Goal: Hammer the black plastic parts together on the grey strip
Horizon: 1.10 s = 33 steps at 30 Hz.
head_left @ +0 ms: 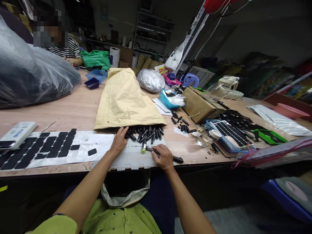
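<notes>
My right hand (163, 156) is closed around the black handle of a small hammer (144, 148), whose head has a shiny metal part and a yellow-green end. The hammer lies low over a grey-white board (129, 159) at the table's front edge. My left hand (119, 141) is at the mouth of a large cream sack (126, 104), fingers bent in a pinch against a small black piece (127, 135). Beside it, many short black tapered pieces (148, 132) spill out of the sack onto the board. The inside of the sack is hidden.
On the left stand a white device (19, 135) and a sheet (85, 143) with black patches. An open bag (125, 198) hangs below the table edge. To the right are a cardboard box (201, 104) and a blue tray (224, 139). Across the table sits a person in striped sleeves (73, 47).
</notes>
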Tool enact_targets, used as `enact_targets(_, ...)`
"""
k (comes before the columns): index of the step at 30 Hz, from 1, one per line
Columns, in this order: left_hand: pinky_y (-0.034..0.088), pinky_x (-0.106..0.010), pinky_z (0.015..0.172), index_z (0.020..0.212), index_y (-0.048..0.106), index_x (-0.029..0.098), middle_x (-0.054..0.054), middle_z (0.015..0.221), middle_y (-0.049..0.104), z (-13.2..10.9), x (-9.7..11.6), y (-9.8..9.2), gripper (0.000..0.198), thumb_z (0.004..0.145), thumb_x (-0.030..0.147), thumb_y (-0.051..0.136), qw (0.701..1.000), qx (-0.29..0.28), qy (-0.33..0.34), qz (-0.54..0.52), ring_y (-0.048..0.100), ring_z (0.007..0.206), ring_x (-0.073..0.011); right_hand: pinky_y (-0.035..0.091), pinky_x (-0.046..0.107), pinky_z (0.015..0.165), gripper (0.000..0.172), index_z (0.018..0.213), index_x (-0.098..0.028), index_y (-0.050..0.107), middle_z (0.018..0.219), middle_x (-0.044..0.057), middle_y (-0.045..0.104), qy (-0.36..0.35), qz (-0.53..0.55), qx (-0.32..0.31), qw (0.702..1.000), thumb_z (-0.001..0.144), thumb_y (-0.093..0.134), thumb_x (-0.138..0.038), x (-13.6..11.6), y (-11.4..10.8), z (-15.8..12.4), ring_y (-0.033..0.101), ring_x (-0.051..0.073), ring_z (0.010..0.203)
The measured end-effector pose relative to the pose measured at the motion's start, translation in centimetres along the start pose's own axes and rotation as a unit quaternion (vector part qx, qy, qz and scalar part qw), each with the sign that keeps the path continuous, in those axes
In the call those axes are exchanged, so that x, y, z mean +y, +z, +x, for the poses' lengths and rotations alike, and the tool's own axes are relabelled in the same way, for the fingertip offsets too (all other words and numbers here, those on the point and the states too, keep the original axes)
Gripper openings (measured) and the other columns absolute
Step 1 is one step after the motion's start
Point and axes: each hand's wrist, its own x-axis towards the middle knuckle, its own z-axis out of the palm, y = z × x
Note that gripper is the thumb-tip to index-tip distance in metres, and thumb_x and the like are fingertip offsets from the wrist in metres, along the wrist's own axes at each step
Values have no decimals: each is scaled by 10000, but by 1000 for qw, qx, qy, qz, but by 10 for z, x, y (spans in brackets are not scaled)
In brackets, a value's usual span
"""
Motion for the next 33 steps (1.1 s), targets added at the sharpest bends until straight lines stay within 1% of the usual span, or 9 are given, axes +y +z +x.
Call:
enact_targets(3, 386, -377, 1152, 1243, 646, 186, -97, 1416, 525, -3, -1, -6, 469, 799, 67, 552, 999, 31, -3, 16, 498, 1314, -239, 459, 325, 760, 146, 931, -231, 700, 846, 39, 625, 0, -2, 1, 1000, 840, 586, -237, 0, 0, 0, 565, 204, 807)
enact_targets(7, 429, -405, 1085, 1093, 716, 185, -99, 1301, 614, -13, 9, -16, 259, 857, 197, 609, 996, 74, 7, 56, 535, 1222, -264, 462, 321, 760, 149, 934, -228, 701, 843, 40, 624, -2, -2, 0, 1000, 845, 582, -241, 1, 0, 0, 564, 202, 807)
enact_targets(9, 453, -420, 1001, 1083, 720, 209, -82, 1162, 676, -22, 18, -19, 232, 890, 267, 605, 995, 57, 25, 79, 570, 1106, -261, 461, 324, 764, 155, 941, -219, 703, 848, 43, 627, -2, -3, 0, 1000, 845, 583, -241, 1, 1, 0, 564, 203, 810)
enact_targets(12, 451, -399, 895, 1056, 728, 237, -52, 983, 697, -38, 31, -16, 207, 886, 302, 630, 994, -27, 59, 88, 590, 961, -234, 458, 327, 771, 162, 952, -218, 707, 854, 43, 630, -2, -5, -1, 1000, 845, 588, -242, 2, 1, -1, 564, 205, 815)
enact_targets(15, 437, -391, 862, 1032, 736, 233, -48, 954, 677, -50, 35, -7, 210, 840, 303, 688, 992, -74, 63, 78, 573, 957, -238, 454, 321, 774, 164, 959, -223, 710, 856, 41, 632, -3, -6, -2, 1000, 850, 589, -246, 3, 2, -2, 560, 204, 825)
enact_targets(20, 446, -386, 872, 1099, 706, 196, -53, 965, 658, -54, 26, 0, 358, 748, 252, 749, 997, -60, 40, 10, 550, 970, -246, 451, 325, 781, 164, 967, -219, 711, 865, 43, 635, -7, -1, -4, 1000, 873, 580, -247, 5, 2, -3, 557, 206, 839)
enact_targets(26, 448, -370, 842, 877, 710, 188, -38, 861, 659, -50, 22, -1, 154, 724, 185, 713, 998, -52, 26, -20, 562, 902, -228, 470, 330, 790, 176, 957, -218, 703, 867, 43, 645, -23, 18, -13, 999, 922, 535, -261, 3, -4, 0, 584, 201, 838)
enact_targets(29, 441, -364, 828, 861, 729, 194, -39, 836, 657, -48, 25, -2, 118, 746, 208, 704, 998, -61, 25, -14, 562, 887, -226, 490, 314, 789, 205, 1029, -211, 686, 924, 56, 648, -4, 39, 5, 999, 956, 503, -270, -11, -8, 0, 611, 194, 874)
enact_targets(33, 429, -363, 823, 897, 758, 205, -39, 819, 646, -49, 28, -4, 149, 760, 223, 702, 997, -70, 26, -2, 562, 876, -224, 509, 310, 834, 259, 1164, -210, 654, 974, 66, 661, 31, 119, 35, 992, 984, 473, -255, -40, -11, -1, 637, 185, 924)
